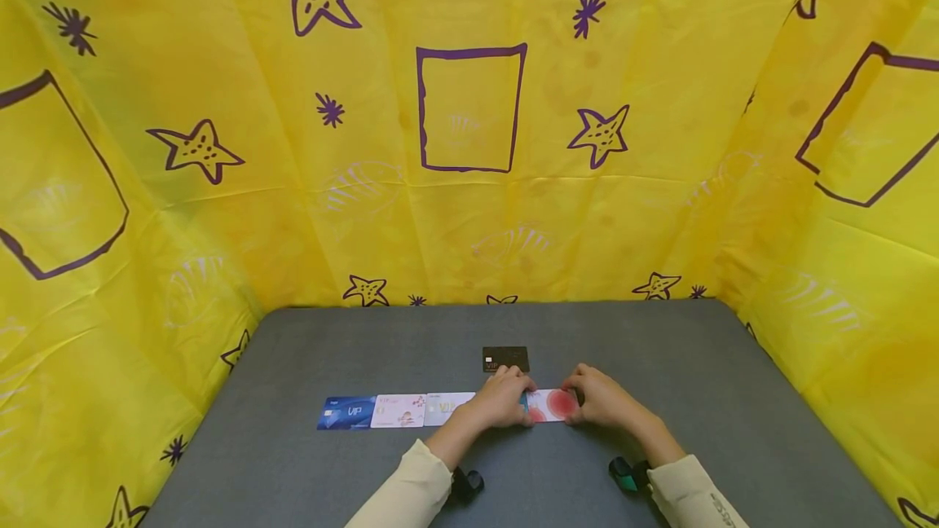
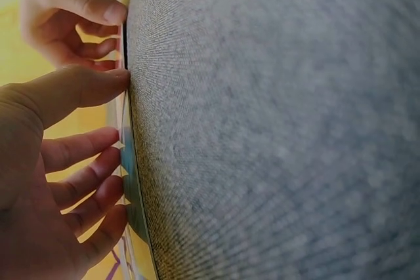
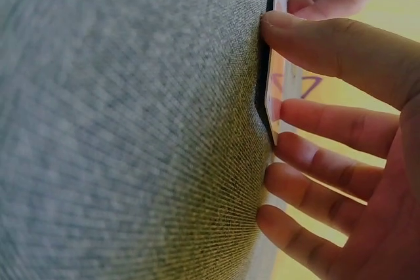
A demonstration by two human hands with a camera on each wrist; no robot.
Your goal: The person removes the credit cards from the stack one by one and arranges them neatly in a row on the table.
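A white card with red circles (image 1: 553, 404) lies at the right end of a row of cards. My right hand (image 1: 605, 399) pinches its right end, thumb at the near edge and index finger at the far edge, as the right wrist view also shows. At its left end, my left hand (image 1: 502, 398) grips with thumb and index finger. The left palm and fingers hide most of a teal card (image 1: 524, 402) beside it. Left of that hand, a pale VIP card (image 1: 447, 404) is partly covered.
Further left in the row are a pink-patterned card (image 1: 398, 411) and a blue VIP card (image 1: 348, 412). A black VIP card (image 1: 506, 358) lies behind the left hand on the grey table (image 1: 293, 479). Yellow patterned cloth (image 1: 469, 226) surrounds the table's back and sides.
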